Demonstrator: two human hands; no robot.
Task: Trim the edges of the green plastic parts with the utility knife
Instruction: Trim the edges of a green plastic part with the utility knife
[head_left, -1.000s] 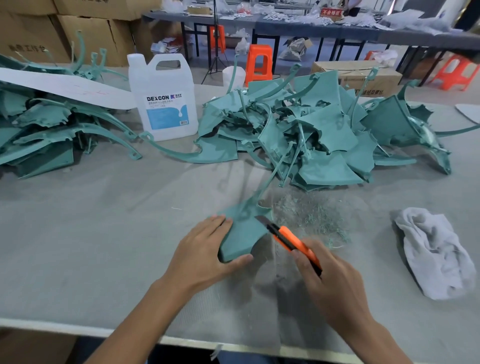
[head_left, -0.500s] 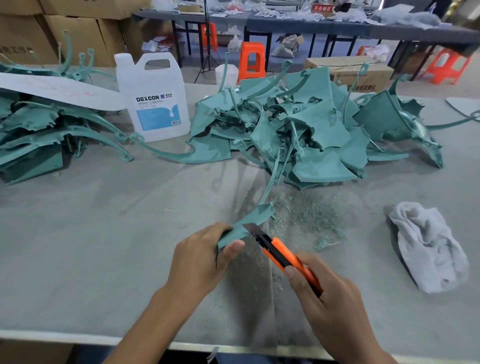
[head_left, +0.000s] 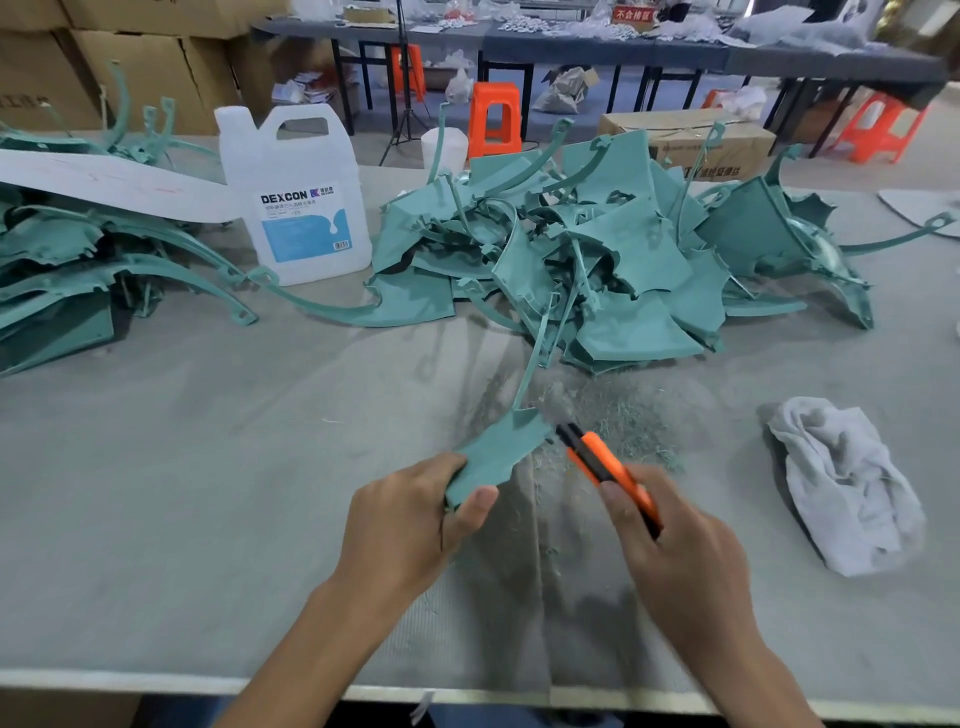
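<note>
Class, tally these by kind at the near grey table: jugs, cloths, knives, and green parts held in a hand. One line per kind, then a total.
White jug: 1
Grey cloth: 1
Utility knife: 1
Held green part: 1
Total: 4

worktable: grey top | back: long dark tables | floor: orange stools | left: stacked cardboard boxes

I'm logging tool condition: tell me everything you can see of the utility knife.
The utility knife has a slim orange body with a black strip and black nose, plastic by its look. Any blade is too blurred to make out. It slants up and left, nose close beside the edge of the green part; contact is unclear. The right hand grips its rear half.
</note>
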